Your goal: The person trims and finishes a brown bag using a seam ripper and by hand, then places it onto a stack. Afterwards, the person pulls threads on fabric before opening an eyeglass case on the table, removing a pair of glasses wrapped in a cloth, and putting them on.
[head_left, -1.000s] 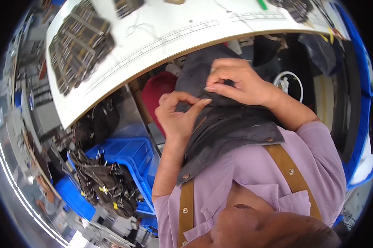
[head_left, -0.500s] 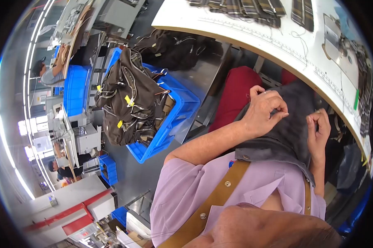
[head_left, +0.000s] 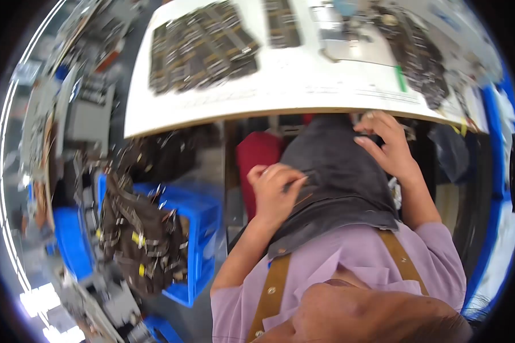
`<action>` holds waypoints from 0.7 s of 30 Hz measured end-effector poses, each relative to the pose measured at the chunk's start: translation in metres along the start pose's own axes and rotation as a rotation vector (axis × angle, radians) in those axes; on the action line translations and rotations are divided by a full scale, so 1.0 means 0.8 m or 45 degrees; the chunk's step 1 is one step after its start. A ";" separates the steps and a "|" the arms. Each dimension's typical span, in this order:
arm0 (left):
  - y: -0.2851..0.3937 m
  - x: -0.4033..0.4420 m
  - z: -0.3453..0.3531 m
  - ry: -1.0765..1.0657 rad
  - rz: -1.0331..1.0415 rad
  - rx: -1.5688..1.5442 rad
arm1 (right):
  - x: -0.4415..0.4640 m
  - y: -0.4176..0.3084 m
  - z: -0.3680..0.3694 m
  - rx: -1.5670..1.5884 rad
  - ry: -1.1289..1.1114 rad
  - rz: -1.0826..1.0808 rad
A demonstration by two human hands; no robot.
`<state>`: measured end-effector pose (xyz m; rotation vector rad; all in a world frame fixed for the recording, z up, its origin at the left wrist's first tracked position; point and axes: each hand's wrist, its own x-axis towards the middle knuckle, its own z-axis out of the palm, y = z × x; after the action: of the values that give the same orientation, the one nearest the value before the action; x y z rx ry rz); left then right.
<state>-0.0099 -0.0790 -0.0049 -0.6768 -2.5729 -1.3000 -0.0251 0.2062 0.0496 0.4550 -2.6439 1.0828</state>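
Note:
Over the dark grey apron [head_left: 331,166] on the lap, my left hand [head_left: 277,191] is closed in a pinch, thumb against forefinger. Anything between those fingertips is too small to make out. My right hand [head_left: 386,143] is raised beside the table's front edge, with thumb and fingers apart and nothing visible in them. A wide gap separates the two hands. On the white table [head_left: 211,111] ahead lie a group of dark striped fabric pieces [head_left: 200,48] at the left and a separate striped piece [head_left: 282,23] nearer the middle.
A sewing machine plate [head_left: 360,48] and a dark pile of fabric [head_left: 417,57] are at the table's right. Below left, dark garments [head_left: 137,240] hang over a blue crate [head_left: 203,223]. A blue bin [head_left: 71,240] stands farther left. Dark plastic [head_left: 449,151] hangs at the right.
The view has swung left and back. My hands were close together one second ago and are now apart. My right hand has opened from a pinch and is nearer the table edge.

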 end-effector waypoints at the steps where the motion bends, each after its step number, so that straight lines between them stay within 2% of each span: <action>1: -0.002 -0.003 -0.001 -0.016 -0.048 -0.001 | 0.003 0.007 -0.011 -0.028 0.055 0.028; 6: -0.017 -0.021 -0.002 -0.012 -0.057 0.059 | 0.044 0.045 -0.051 -0.259 0.317 0.034; 9: -0.025 -0.031 -0.002 -0.035 -0.161 -0.008 | 0.071 0.056 -0.053 -0.456 0.262 0.007; 13: -0.033 -0.037 -0.003 -0.030 -0.176 0.033 | 0.093 0.078 -0.043 -0.849 0.075 -0.083; 16: -0.040 -0.043 -0.005 -0.024 -0.179 0.054 | 0.106 0.076 -0.047 -1.135 -0.166 -0.120; 17: -0.042 -0.045 -0.004 -0.017 -0.185 0.043 | 0.108 0.070 -0.046 -1.148 -0.119 -0.225; 21: -0.045 -0.046 -0.004 -0.018 -0.172 0.040 | 0.129 0.056 -0.046 -1.318 -0.360 -0.373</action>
<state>0.0054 -0.1115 -0.0418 -0.5166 -2.6856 -1.2943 -0.1326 0.2433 0.0818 0.7268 -2.7818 -0.4937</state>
